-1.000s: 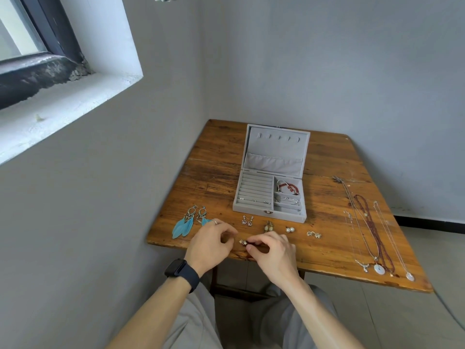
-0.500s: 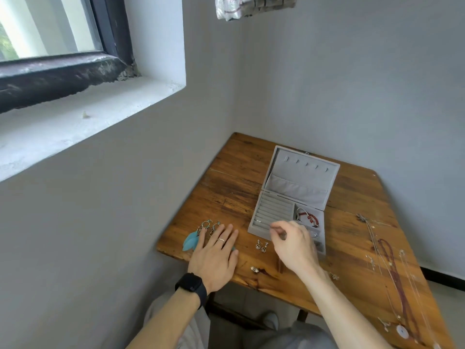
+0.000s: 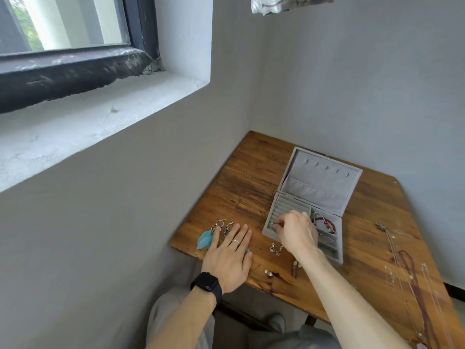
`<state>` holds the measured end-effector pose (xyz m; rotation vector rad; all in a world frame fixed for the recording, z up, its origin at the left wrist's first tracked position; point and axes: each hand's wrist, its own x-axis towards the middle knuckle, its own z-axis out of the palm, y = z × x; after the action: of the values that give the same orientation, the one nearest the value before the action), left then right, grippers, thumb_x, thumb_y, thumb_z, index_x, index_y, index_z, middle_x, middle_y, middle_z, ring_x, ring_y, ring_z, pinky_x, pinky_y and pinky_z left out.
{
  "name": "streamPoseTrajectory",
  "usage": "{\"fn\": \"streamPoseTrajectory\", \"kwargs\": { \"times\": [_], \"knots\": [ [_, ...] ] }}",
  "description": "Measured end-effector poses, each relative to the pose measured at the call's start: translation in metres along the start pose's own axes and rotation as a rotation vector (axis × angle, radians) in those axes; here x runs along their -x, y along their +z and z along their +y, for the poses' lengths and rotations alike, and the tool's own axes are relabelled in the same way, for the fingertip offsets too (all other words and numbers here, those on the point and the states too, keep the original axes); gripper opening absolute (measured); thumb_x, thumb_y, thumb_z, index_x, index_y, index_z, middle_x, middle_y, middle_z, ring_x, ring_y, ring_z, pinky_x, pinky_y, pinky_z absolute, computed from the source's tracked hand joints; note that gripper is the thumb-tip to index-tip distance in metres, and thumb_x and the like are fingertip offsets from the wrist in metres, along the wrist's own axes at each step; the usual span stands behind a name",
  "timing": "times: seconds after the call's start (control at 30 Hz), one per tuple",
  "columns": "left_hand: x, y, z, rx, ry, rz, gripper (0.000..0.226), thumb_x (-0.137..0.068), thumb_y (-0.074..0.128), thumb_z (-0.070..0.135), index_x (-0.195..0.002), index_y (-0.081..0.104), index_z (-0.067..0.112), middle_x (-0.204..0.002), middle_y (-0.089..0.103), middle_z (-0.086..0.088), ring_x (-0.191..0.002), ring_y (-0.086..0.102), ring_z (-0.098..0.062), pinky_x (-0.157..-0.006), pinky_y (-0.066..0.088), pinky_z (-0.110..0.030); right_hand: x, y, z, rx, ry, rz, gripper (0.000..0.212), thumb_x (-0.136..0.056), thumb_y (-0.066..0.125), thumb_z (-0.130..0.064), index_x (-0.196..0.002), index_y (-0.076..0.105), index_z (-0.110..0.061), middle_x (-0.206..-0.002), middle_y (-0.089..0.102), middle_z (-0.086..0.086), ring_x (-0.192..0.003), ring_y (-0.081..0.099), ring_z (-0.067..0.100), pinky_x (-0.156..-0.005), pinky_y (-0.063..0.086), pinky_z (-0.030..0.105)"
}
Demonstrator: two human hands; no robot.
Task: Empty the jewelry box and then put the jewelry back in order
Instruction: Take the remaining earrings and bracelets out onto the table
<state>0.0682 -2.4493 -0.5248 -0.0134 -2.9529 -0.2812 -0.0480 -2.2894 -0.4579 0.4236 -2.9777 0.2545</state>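
The grey jewelry box (image 3: 313, 205) sat open on the wooden table (image 3: 241, 187), lid propped toward the wall, long axis running away from the person. Earrings and necklaces (image 3: 412, 270) lay out; a red bracelet (image 3: 325, 222) remained inside. The right hand (image 3: 298, 231) pinched something tiny over the ring slots; the left hand (image 3: 230, 258) rested flat, fingers spread.

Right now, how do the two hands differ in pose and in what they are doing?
The left hand lies flat and open on the wooden table, fingers spread over the blue feather earrings. The right hand is raised over the open grey jewelry box, fingertips pinched on a small metal piece at the ring-slot section. The left hand wears a black wristwatch and a ring; the right wrist is bare. Both reach from the table's near edge.
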Motion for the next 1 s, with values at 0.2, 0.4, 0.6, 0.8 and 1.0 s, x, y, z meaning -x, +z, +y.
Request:
{"fn": "streamPoseTrajectory", "kwargs": {
  "times": [0.2, 0.4, 0.6, 0.8, 1.0],
  "knots": [
    [0.000, -0.001, 0.001, -0.002, 0.000, -0.016, 0.066, -0.099, 0.005, 0.048, -0.159, 0.018, 0.024, -0.166, 0.013, 0.008, -0.153, 0.000, -0.010, -0.118, -0.019, -0.048, -0.006, -0.006, -0.004, -0.053, 0.077, -0.079, 0.010, -0.090, 0.072, -0.034, -0.099, 0.075, -0.033, -0.112, 0.071, -0.003, -0.112, 0.059, 0.024, -0.090, 0.053, 0.037],
    [0.001, -0.005, 0.002, -0.030, -0.009, -0.052, 0.064, -0.100, 0.004, 0.047, -0.160, 0.012, 0.024, -0.166, 0.009, 0.009, -0.154, -0.003, -0.010, -0.116, -0.023, -0.049, -0.016, -0.011, -0.009, 0.000, 0.078, -0.262, 0.028, -0.097, 0.062, -0.032, -0.121, 0.071, -0.021, -0.130, 0.064, 0.006, -0.126, 0.050, 0.030, -0.104, 0.046, 0.040],
    [0.001, -0.007, 0.004, -0.026, -0.017, -0.075, 0.062, -0.102, 0.006, 0.046, -0.160, 0.007, 0.024, -0.167, 0.003, 0.009, -0.153, -0.007, -0.010, -0.116, -0.025, -0.050, -0.016, -0.013, -0.009, 0.061, 0.032, -0.349, 0.036, -0.100, 0.054, -0.027, -0.133, 0.062, -0.017, -0.136, 0.056, 0.010, -0.130, 0.043, 0.032, -0.107, 0.042, 0.043],
    [0.000, -0.009, 0.003, -0.053, 0.008, -0.069, 0.064, -0.101, 0.004, 0.045, -0.160, 0.007, 0.022, -0.167, 0.004, 0.006, -0.154, -0.007, -0.012, -0.116, -0.024, -0.053, -0.001, -0.017, 0.002, -0.159, 0.006, -0.189, 0.018, -0.099, 0.051, -0.016, -0.116, 0.057, -0.015, -0.122, 0.056, 0.005, -0.121, 0.047, 0.026, -0.099, 0.042, 0.037],
    [0.000, -0.006, 0.002, -0.029, 0.007, -0.067, 0.063, -0.102, 0.007, 0.046, -0.160, 0.010, 0.024, -0.167, 0.007, 0.007, -0.154, -0.005, -0.011, -0.113, -0.029, -0.048, 0.071, -0.022, 0.014, -0.560, 0.030, 0.029, 0.013, -0.101, 0.053, -0.020, -0.096, 0.046, -0.029, -0.092, 0.058, -0.013, -0.088, 0.059, 0.008, -0.068, 0.042, 0.022]
  ]
}}
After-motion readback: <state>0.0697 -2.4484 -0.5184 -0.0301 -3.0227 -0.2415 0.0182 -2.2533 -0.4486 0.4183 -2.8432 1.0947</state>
